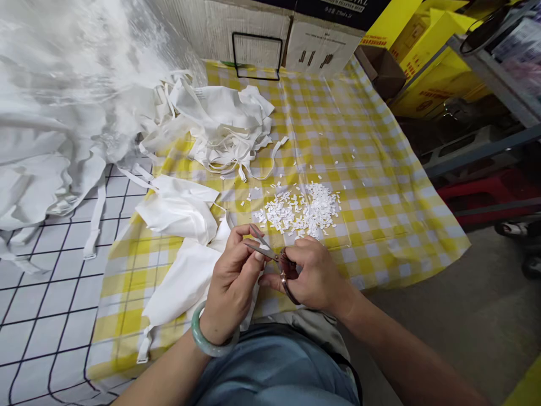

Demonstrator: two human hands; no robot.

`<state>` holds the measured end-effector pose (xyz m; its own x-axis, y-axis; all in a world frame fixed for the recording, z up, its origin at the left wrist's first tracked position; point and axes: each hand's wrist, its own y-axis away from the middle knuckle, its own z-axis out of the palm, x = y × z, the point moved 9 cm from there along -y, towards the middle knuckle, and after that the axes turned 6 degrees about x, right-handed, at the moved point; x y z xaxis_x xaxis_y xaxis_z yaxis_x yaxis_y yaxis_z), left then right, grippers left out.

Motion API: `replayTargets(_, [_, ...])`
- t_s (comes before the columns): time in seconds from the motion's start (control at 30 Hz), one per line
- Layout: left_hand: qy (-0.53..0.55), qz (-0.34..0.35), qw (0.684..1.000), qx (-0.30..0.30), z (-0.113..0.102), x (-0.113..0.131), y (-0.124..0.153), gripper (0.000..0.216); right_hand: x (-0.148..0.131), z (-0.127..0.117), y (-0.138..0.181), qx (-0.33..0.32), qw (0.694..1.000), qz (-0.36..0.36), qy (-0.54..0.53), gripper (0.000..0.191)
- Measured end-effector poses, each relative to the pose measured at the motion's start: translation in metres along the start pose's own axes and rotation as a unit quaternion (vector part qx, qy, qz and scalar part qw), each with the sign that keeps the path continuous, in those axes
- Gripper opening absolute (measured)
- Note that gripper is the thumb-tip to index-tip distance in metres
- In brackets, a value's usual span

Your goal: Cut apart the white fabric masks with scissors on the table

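My right hand (pixel 316 276) grips a pair of dark metal scissors (pixel 275 256) by the finger loops. The blades stand apart and point left, across the fingertips of my left hand (pixel 233 287). A small white bit shows between the blades, pinched by my left thumb and fingers; it seems to belong to the white cloth piece (pixel 183 276) under that hand. This cloth has a strap with a buckle (pixel 143 352) at its lower end. Just beyond the hands lies a heap of tiny white clippings (pixel 316 206). A green bangle (pixel 211 341) circles my left wrist.
More white strapped cloth pieces (pixel 230 124) are piled further back on the yellow checked tablecloth (pixel 380 197). Clear plastic wrapping (pixel 97 62) covers others at left. Behind stand cardboard boxes (pixel 262 34) and a black wire frame (pixel 257 36). A metal shelf (pixel 490 149) is on the right.
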<state>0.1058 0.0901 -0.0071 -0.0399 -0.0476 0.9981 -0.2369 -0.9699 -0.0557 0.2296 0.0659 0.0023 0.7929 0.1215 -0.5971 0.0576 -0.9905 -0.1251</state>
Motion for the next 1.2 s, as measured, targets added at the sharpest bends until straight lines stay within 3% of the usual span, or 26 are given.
replayTargets(0.17, [-0.033,0.024,0.999,-0.028,0.012,0.005,-0.008,0.024,0.017,-0.001,0.007,0.002,0.999,0.044,0.004,0.048])
replayTargets(0.27, [-0.029,0.015,0.998,-0.051,0.023,-0.003,-0.014,0.025,0.037,0.002,0.013,-0.012,0.994,0.113,-0.001,0.051])
replayTargets(0.33, [-0.021,0.003,0.998,-0.063,0.028,-0.009,-0.018,0.027,0.053,0.006,0.018,-0.032,0.982,0.18,-0.052,0.054])
replayTargets(0.43, [-0.029,-0.005,0.998,-0.064,0.026,-0.009,-0.019,0.027,0.078,0.007,0.023,-0.024,0.939,0.286,-0.188,0.051])
replayTargets(0.53, [-0.061,-0.002,0.994,-0.088,0.01,0.009,-0.009,0.025,0.085,-0.006,0.014,0.022,0.915,0.293,-0.278,0.046])
replayTargets(0.7, [-0.156,-0.001,0.968,-0.195,-0.025,0.036,0.034,0.019,0.049,-0.003,-0.033,0.023,0.953,0.17,-0.25,0.037])
replayTargets(0.9, [-0.285,-0.024,0.943,-0.17,-0.069,0.018,0.06,0.021,-0.012,0.068,-0.112,-0.027,0.976,0.102,-0.188,0.03])
replayTargets(1.0, [-0.371,0.071,0.926,0.004,-0.1,0.042,0.037,0.014,-0.031,0.079,-0.13,-0.036,0.976,0.076,-0.203,0.025])
replayTargets(1.07, [-0.424,0.181,0.881,0.103,-0.111,0.069,0.014,0.007,-0.041,0.07,-0.127,-0.04,0.963,0.066,-0.26,0.022])
replayTargets(1.13, [-0.455,0.259,0.849,0.066,-0.1,0.08,-0.016,0.025,-0.051,0.054,-0.117,-0.04,0.938,0.058,-0.339,0.024])
replayTargets(1.2, [-0.452,0.282,0.845,-0.047,-0.08,0.076,-0.047,0.021,-0.058,0.041,-0.103,-0.044,0.914,0.056,-0.399,0.028])
